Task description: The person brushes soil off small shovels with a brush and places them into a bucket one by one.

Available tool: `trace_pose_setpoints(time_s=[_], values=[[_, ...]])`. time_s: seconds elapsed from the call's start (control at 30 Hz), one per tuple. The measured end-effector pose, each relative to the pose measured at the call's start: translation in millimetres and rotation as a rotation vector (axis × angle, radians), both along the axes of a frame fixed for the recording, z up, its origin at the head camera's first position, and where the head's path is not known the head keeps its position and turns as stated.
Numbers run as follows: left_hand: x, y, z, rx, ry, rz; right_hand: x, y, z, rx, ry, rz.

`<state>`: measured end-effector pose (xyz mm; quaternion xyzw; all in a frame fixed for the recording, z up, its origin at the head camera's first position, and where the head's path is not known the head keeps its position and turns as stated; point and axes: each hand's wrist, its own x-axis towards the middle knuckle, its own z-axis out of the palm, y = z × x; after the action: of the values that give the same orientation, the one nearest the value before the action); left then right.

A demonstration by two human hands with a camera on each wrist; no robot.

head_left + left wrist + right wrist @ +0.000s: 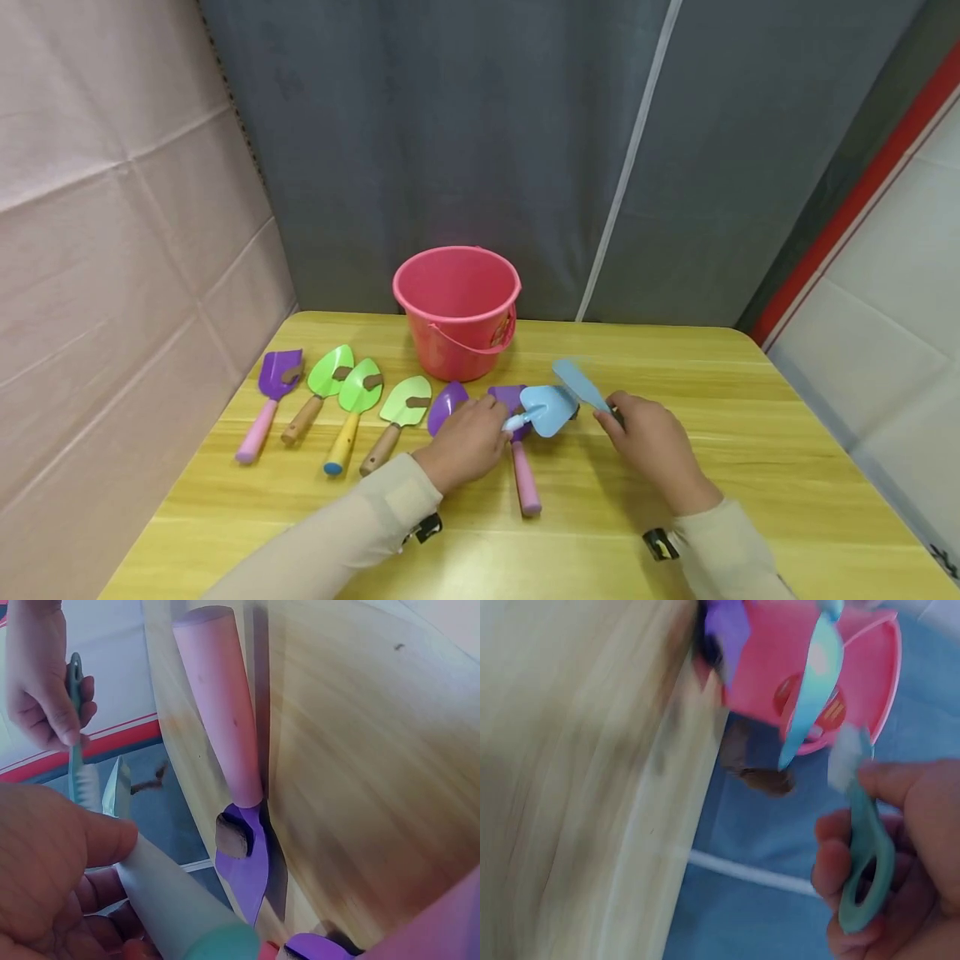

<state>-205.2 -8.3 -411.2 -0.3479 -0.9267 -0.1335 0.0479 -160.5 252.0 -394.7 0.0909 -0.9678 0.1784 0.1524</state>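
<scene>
My left hand (468, 442) grips the pale handle (172, 900) of a light blue toy shovel (551, 408), raised over the table's right part. In my right hand (652, 437) is a blue-green brush (866, 840) with white bristles, held close to the shovel's blade. The blade appears edge-on in the right wrist view. A blurred brown lump (769, 781) shows just off the blade's edge; whether it touches is unclear. Beneath my left hand lie a purple shovel with a pink handle (526, 479) and another purple shovel (447, 407), its handle hidden.
Left on the wooden table (675, 358) lie a purple shovel (279, 372) and several green ones, including a yellow-handled one (360, 387), with brown pieces on their blades. A pink bucket (457, 333) stands at the back, before a dark curtain (465, 150).
</scene>
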Motion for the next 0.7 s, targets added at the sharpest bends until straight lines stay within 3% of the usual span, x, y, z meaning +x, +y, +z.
trace_pose_setpoints(time_s=[0.13,0.23,0.47,0.7], values=[[1.4,2.4,-0.6,0.004,-0.005,0.010,4.6,-15,0.1,0.026,-0.002,0.092],[2.3,3.4,-0.7,0.004,-0.008,0.020,6.4,-20,-1.7,0.037,-0.004,0.108],[2.1,1.4,3.4,0.025,-0.027,0.025,1.1,-11,-6.0,0.009,0.027,0.033],[1.3,-0.7,7.1,0.039,-0.047,0.036,-5.7,6,-10.0,-0.029,-0.014,-0.060]])
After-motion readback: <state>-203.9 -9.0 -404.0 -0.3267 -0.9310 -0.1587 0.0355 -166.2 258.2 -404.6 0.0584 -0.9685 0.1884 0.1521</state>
